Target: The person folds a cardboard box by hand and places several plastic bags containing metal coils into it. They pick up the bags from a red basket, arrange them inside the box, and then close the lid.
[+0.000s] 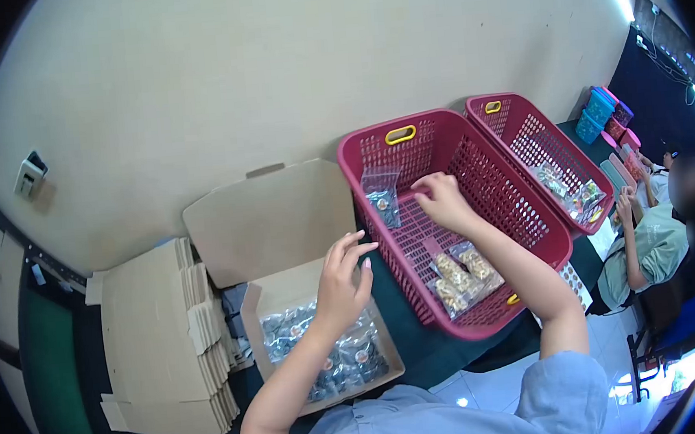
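Dk green table [423,350]: L to R flat cardboard stack [157,338], open cardboard box [270,223], near red basket [351,164], far red basket [518,99]; coloured tubs [604,111] at far end.

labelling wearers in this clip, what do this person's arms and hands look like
The left hand and right hand wear no gloves, and no rings or watch show. Forearms are uncovered; the short light blue sleeve matches a buttoned shirt.

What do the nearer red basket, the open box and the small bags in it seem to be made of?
Nearer red basket: probably moulded plastic, matte, with lattice holes in its walls. Open box: brown cardboard, dull, with folded flaps. Small bags: likely clear plastic film, glossy, since contents show through.
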A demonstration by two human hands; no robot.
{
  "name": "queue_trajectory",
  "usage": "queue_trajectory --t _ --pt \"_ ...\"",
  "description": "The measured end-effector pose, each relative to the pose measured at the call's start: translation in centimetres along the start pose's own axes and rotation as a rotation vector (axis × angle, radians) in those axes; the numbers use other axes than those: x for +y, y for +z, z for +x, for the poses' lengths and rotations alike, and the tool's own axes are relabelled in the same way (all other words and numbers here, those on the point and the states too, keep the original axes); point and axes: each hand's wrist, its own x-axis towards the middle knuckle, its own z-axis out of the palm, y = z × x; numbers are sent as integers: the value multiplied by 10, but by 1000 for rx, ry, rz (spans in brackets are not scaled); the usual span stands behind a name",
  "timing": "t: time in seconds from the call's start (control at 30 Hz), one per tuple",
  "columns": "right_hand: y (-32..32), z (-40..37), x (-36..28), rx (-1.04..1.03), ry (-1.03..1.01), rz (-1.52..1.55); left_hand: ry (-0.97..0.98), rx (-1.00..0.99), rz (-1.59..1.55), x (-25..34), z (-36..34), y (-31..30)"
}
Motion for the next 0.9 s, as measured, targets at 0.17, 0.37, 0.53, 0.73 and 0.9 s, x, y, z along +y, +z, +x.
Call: queue_trajectory --t 0.17,0.37,0.53,0.73,0.9 --pt "76 57 107 -513 134 -231 -31 -91 -114 -15 96 53" --pt "140 81 172 -718 359 -174 -270 -351 106 -114 179 125" --pt "226 99 234 -622 343 177 -630 -747 451 -201 210 166" --pt "245 90 213 -395 531 616 -844 -844 479 -218 220 174" --pt "228 84 187 -138 416 1076 -821 -952 449 -215 217 175"
